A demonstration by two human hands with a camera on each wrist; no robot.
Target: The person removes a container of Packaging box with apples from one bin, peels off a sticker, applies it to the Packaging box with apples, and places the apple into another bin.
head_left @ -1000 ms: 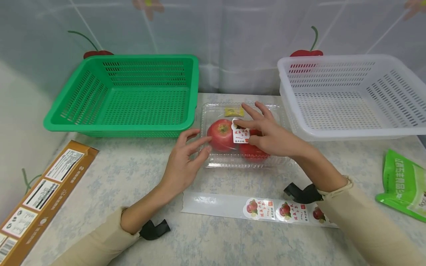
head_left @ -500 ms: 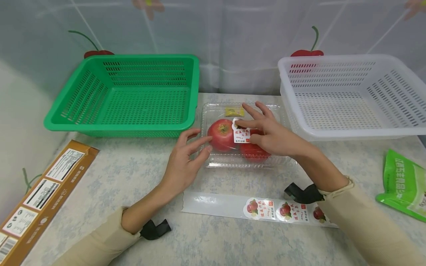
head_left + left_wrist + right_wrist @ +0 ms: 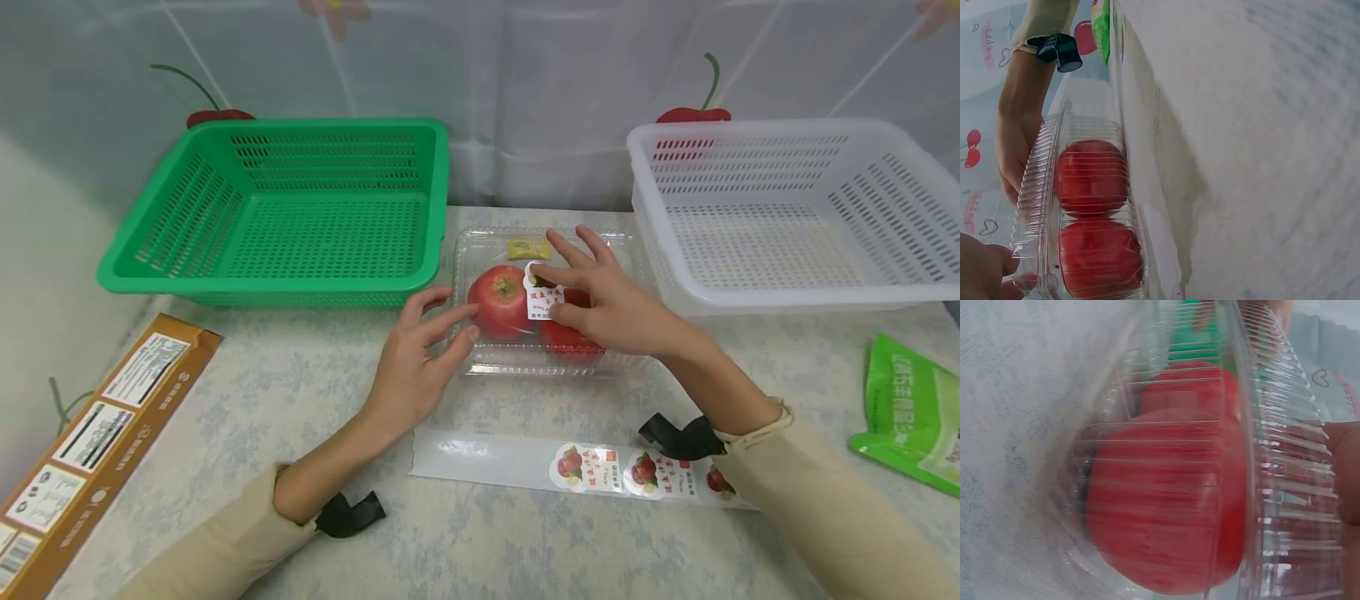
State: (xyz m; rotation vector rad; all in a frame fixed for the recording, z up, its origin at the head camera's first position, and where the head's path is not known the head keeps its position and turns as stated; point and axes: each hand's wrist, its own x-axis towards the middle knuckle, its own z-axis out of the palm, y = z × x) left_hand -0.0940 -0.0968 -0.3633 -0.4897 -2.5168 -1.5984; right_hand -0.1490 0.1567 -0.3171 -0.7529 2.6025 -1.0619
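Observation:
A clear plastic clamshell box [image 3: 480,367] stands with its lid down in the head view, holding two red apples [image 3: 498,302] and a small yellow packet [image 3: 528,248]. On the lid, between the apples, lies a white apple sticker [image 3: 542,304]. My right hand [image 3: 611,304] is over the box's right half, index fingertip on the sticker's top and thumb at its lower edge, other fingers raised. At the box's left side, my left hand [image 3: 420,362] touches the edge with relaxed fingers. In the right wrist view, one apple [image 3: 1166,506] fills the box's near end.
A green basket [image 3: 435,208] stands behind on the left, a white basket [image 3: 652,225] on the right. In front lies a sticker strip [image 3: 487,458] with several stickers. A long brown carton [image 3: 112,442] is at far left, a green bag [image 3: 911,417] at far right.
The right thumb has slid slightly left onto the sticker's lower part. The left hand and the box stay in place.

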